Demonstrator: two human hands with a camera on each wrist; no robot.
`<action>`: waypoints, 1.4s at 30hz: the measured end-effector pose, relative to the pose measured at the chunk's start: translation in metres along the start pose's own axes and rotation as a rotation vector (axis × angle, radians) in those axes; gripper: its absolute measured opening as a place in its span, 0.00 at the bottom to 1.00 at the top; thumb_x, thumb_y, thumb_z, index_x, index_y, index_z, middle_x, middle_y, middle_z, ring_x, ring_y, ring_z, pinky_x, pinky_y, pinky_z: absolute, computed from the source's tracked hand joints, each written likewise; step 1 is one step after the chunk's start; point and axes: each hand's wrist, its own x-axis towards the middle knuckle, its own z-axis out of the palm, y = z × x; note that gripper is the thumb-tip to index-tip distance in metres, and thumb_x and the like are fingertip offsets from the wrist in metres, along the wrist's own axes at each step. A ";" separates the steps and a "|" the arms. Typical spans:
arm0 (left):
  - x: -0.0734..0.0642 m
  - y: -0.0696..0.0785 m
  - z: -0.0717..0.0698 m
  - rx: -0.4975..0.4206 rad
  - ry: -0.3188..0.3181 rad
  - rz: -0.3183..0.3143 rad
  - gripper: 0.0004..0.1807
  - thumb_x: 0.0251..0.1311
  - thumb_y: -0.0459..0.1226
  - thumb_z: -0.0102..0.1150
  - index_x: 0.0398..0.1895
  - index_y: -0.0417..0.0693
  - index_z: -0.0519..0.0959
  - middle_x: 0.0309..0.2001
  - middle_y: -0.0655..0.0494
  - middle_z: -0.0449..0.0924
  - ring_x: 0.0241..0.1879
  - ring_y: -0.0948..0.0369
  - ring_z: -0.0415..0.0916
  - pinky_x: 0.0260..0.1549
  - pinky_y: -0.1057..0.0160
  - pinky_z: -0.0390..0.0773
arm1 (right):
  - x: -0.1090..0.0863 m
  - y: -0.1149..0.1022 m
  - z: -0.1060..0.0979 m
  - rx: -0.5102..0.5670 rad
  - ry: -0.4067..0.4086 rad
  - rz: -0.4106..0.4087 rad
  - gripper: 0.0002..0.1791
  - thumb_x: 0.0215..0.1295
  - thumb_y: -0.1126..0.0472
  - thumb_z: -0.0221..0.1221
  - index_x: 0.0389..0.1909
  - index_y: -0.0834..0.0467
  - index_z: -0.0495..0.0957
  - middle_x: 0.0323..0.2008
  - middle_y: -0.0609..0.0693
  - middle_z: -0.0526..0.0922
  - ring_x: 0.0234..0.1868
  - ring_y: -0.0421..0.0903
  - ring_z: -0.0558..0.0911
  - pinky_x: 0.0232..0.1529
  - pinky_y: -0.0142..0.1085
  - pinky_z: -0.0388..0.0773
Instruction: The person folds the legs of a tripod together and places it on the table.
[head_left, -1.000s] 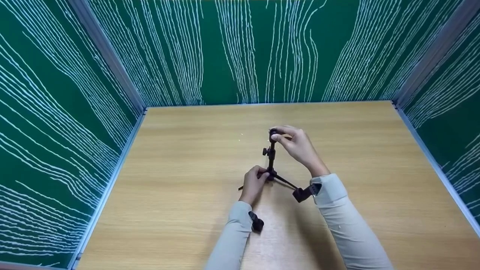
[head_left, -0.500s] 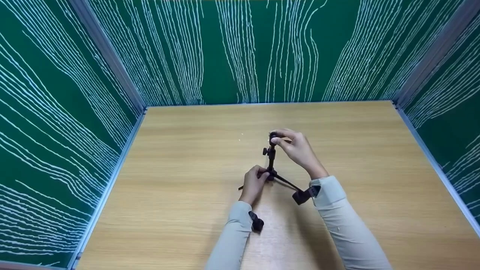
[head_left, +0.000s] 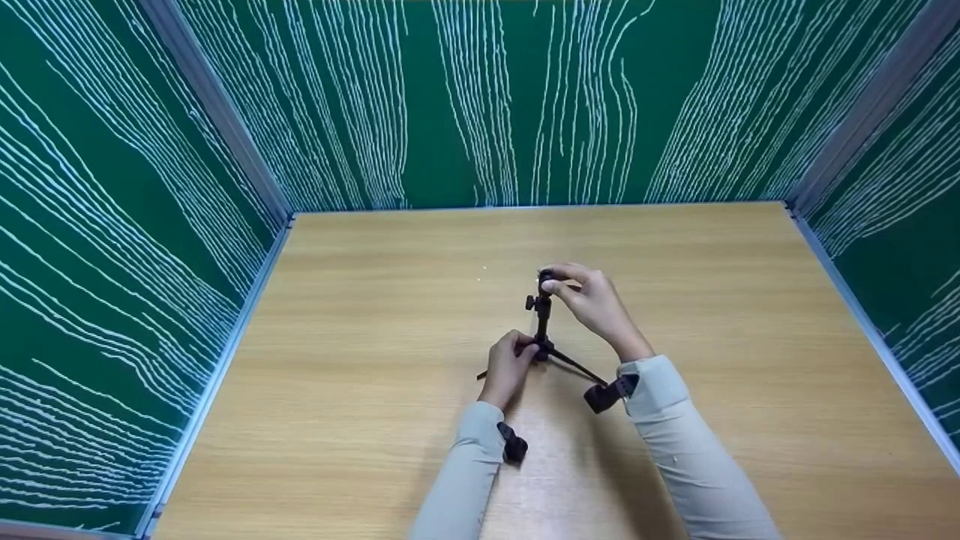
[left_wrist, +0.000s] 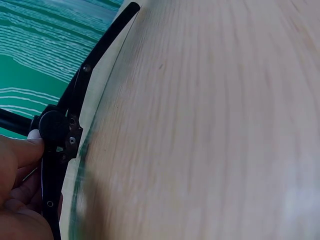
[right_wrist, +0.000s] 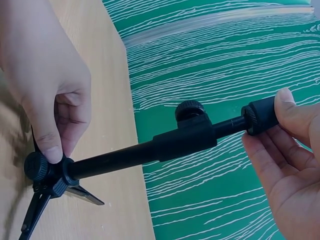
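A small black tripod (head_left: 543, 322) stands upright on the wooden table with its legs spread. My left hand (head_left: 510, 366) grips it low down, at the hub where the legs meet; the thumb lies beside a round knob (left_wrist: 54, 126) in the left wrist view. Up top, my right hand (head_left: 596, 300) pinches the tripod's head (right_wrist: 261, 115) between thumb and fingers. Below that head, a thin stretch of inner post shows above the thicker sleeve (right_wrist: 185, 137), which carries a side locking knob (right_wrist: 190, 109). One leg (head_left: 574, 364) reaches toward the right wrist camera.
The wooden table (head_left: 360, 360) is bounded by green panels (head_left: 450, 105) with wavy white lines at the back and both sides. Metal posts (head_left: 225, 112) stand at the corners. Black cameras, such as the left wrist camera (head_left: 514, 444), are strapped to both wrists.
My right hand has moved down a little with the tripod's head, and less of the inner post shows above the locking knob. The left hand has stayed at the hub.
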 end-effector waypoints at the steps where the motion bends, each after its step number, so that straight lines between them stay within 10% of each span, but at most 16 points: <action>1: 0.000 0.000 0.000 -0.004 -0.003 -0.002 0.05 0.60 0.31 0.61 0.36 0.36 0.79 0.37 0.45 0.84 0.37 0.59 0.82 0.38 0.70 0.79 | 0.000 0.000 0.000 0.000 0.001 0.000 0.15 0.64 0.65 0.60 0.50 0.68 0.80 0.48 0.63 0.83 0.50 0.54 0.81 0.57 0.43 0.78; 42: -0.001 0.000 0.000 0.051 0.002 0.012 0.04 0.61 0.31 0.60 0.35 0.38 0.79 0.36 0.48 0.84 0.37 0.61 0.81 0.39 0.70 0.77 | -0.006 0.018 0.008 -0.015 0.007 -0.012 0.14 0.63 0.67 0.61 0.49 0.67 0.80 0.46 0.62 0.84 0.50 0.55 0.82 0.54 0.43 0.79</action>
